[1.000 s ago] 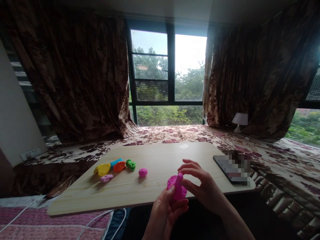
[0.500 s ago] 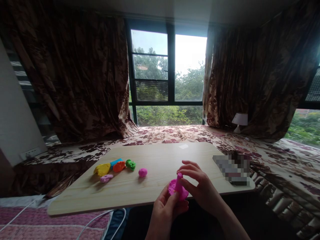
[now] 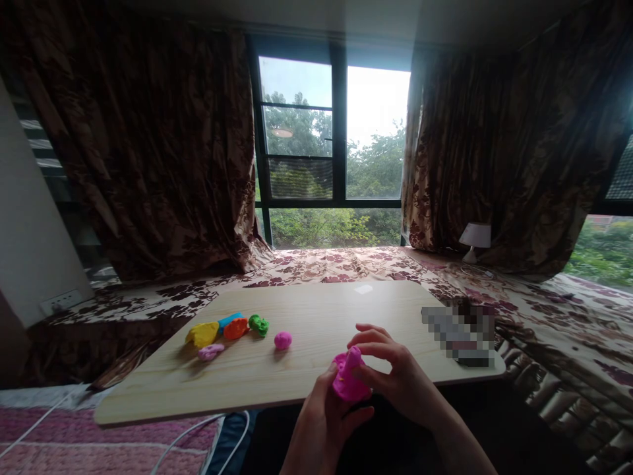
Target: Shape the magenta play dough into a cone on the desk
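A bright pink piece of modelling clay (image 3: 350,382) with an upright stub is held just over the table's near edge. My left hand (image 3: 326,409) grips it from below and the left, thumb on its side. The thumb and fingers of my right hand (image 3: 390,359) close round the stub from the right. A small pink clay ball (image 3: 283,340) lies on the table to the left of my hands. Farther left sit lumps of green clay (image 3: 258,324), orange clay (image 3: 236,328), blue clay (image 3: 228,319), yellow clay (image 3: 202,335) and pale pink clay (image 3: 211,352).
The pale wooden table (image 3: 316,303) stands before a cloth-covered window ledge (image 3: 336,260). A blurred-out object (image 3: 459,333) lies at its right end. A white lamp (image 3: 475,236) stands on the ledge. White cable (image 3: 198,429) loops below the table's front edge.
The pink clay has turned in my hands, and its stub now tilts more and looks shorter. My left thumb has shifted to the clay's left edge. The other lumps stay put.
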The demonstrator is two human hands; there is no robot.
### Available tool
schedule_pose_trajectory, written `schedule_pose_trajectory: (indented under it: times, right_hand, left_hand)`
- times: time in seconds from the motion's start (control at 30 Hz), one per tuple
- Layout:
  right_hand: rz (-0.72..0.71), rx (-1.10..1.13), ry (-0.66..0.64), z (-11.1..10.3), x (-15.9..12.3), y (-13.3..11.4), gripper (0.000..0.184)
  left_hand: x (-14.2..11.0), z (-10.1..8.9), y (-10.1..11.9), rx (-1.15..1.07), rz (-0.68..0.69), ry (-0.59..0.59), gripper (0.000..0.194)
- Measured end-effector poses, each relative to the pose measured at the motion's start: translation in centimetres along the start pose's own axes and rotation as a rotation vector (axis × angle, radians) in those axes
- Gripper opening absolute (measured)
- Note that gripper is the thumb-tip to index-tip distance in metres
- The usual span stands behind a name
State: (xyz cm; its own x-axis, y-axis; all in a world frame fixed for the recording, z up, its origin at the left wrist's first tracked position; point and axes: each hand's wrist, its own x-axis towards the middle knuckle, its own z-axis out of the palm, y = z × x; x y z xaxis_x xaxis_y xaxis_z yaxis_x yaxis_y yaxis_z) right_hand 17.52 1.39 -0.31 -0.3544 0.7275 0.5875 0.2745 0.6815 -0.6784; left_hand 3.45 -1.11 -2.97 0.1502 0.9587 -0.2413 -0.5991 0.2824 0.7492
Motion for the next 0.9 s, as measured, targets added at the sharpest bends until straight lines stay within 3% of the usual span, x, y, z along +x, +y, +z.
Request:
schedule_pose_trajectory:
  times: [0.3,0.47,0.63,0.73,0.9]
  right_hand:
    - [0.001,-0.04,-0.001,0.5,-0.1,0.5,0.016]
    - [-0.009,-0.035,0.015,0.5,-0.1,0.7,0.011]
    - [0.021,-0.024,-0.014,0.7,-0.2,0.9,0.018]
    - [0.012,-0.049,-0.019,0.8,-0.2,1.1,0.013]
    - [0.026,-0.051,-0.026,1.0,-0.1,1.2,0.014]
  left_hand:
    - [0.0,0.0,-0.1,-0.107,-0.022,0.097,0.029]
    - [0.3,-0.3,-0.4,-0.138,-0.058,0.08,0.034]
    - [0.3,-0.3,-0.3,-0.097,-0.004,0.079,0.032]
    - [0.3,-0.3,-0.3,-0.088,0.017,0.067,0.031]
    - [0.6,-0.7,-0.4,-0.096,-0.032,0.045,0.04]
